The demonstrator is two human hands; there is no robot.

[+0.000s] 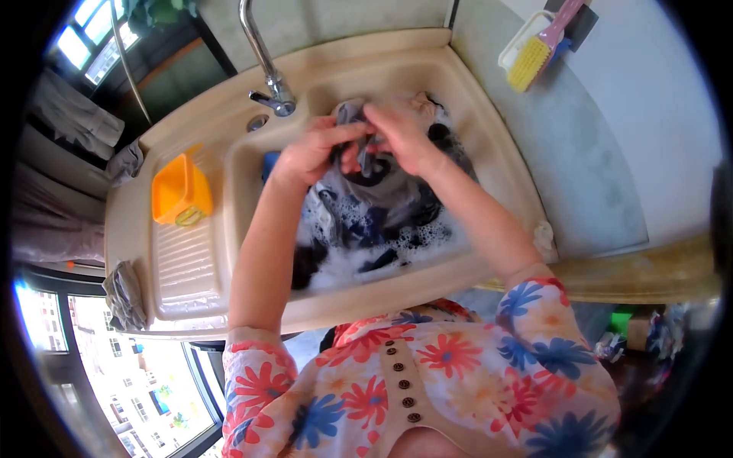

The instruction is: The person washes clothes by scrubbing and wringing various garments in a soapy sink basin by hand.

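Both hands are over the sink basin, close together on a grey garment that hangs down into sudsy water. My left hand has its fingers closed on the cloth. Beside it, my right hand grips the same cloth; it is partly blurred. Dark and light wet clothes lie below in white foam. A beige piece of cloth shows behind my right hand. Which part of the garment each hand pinches is partly hidden by the fingers.
A chrome faucet rises behind the basin. On the ribbed drainboard stands a yellow-orange plastic container. A grey cloth hangs over the sink's left edge. A yellow-bristled brush hangs on the right wall.
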